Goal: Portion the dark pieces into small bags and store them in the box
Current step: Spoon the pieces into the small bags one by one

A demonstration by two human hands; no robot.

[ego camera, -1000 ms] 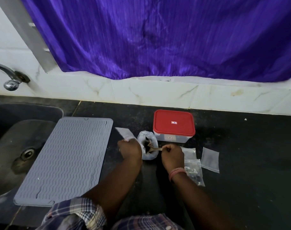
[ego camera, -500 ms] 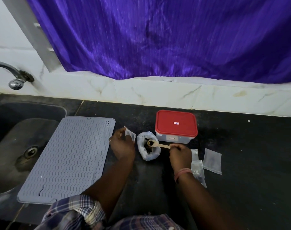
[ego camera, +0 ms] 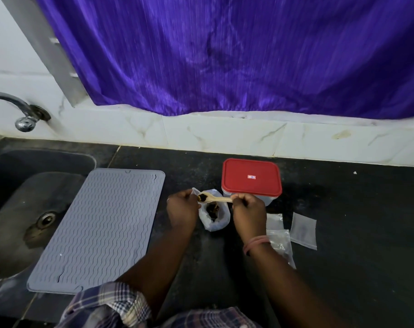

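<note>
A white plastic bag (ego camera: 215, 221) holding dark pieces stands open on the black counter. My right hand (ego camera: 248, 209) pinches the handle of a wooden spoon (ego camera: 215, 198) whose bowl carries a dark piece. The spoon's bowl is at the mouth of a small clear bag (ego camera: 195, 191), which my left hand (ego camera: 182, 208) holds. Behind the hands stands a clear box with a red lid (ego camera: 251, 177), closed. Small clear bags (ego camera: 304, 230) lie flat to the right of my right wrist.
A grey ribbed mat (ego camera: 99, 229) lies left of my hands, beside a dark sink (ego camera: 23, 209) with a tap (ego camera: 23, 114). A purple curtain (ego camera: 224, 55) hangs over the white tiled wall behind the counter (ego camera: 355, 233).
My right hand lifted the spoon out of the white bag with a dark piece and carried it left. My left hand brought the small bag toward the spoon.
</note>
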